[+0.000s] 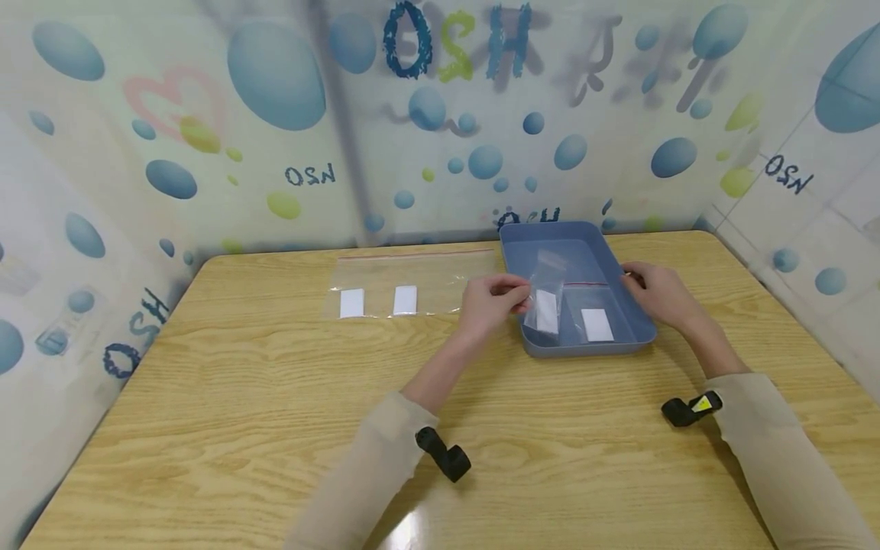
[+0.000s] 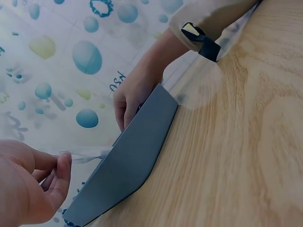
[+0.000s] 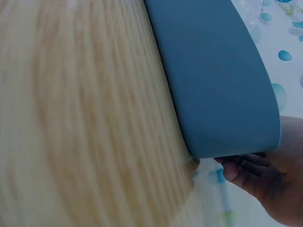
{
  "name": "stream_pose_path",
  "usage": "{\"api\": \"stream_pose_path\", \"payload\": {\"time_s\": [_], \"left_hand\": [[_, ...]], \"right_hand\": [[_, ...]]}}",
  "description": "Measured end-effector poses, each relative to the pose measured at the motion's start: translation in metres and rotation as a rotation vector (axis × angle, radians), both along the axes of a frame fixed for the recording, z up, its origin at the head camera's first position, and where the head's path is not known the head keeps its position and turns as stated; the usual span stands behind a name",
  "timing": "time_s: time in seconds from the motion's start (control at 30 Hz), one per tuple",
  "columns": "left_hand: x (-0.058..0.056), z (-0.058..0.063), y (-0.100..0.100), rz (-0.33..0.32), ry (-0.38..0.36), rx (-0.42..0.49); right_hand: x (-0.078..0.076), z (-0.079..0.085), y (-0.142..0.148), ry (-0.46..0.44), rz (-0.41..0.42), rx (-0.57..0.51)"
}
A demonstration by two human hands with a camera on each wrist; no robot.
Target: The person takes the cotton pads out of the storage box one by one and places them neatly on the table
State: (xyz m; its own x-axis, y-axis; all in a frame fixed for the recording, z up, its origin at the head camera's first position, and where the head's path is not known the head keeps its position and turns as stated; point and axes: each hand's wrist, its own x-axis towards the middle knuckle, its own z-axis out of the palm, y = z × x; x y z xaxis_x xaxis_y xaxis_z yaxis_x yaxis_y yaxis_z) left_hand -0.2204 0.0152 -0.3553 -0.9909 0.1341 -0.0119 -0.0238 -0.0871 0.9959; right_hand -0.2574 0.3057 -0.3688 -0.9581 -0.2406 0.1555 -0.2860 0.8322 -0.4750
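Observation:
My left hand (image 1: 486,304) pinches a small clear plastic bag (image 1: 552,269) by its edge, thumb against fingers. The bag hangs over the left part of a blue-grey tray (image 1: 571,231), with a white card-like piece (image 1: 546,312) inside. In the tray lies another clear bag (image 1: 584,294) with a red line along its top and a white piece (image 1: 596,325) in it. At the tray's right wall, my right hand (image 1: 658,294) holds the rim with curled fingers. The left wrist view shows the pinching left hand (image 2: 35,182) beside the tray wall (image 2: 128,161); the bag is barely visible there.
Left of the tray, clear bags (image 1: 440,267) with a red line along the top lie flat on the wooden table (image 1: 241,397). Two white pieces (image 1: 351,303) show in them. A patterned curtain (image 1: 426,153) stands behind the table and at its sides.

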Motion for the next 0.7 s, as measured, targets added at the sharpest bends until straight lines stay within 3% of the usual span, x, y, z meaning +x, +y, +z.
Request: {"api": "stream_pose_path", "payload": {"time_s": [0.33, 0.7], "left_hand": [[-0.002, 0.002, -0.022, -0.001, 0.004, -0.023], [-0.002, 0.004, -0.042, 0.045, 0.028, -0.04]], "right_hand": [[0.0, 0.001, -0.001, -0.011, 0.002, -0.003], [0.0, 0.0, 0.0, -0.005, 0.004, -0.001]]}}
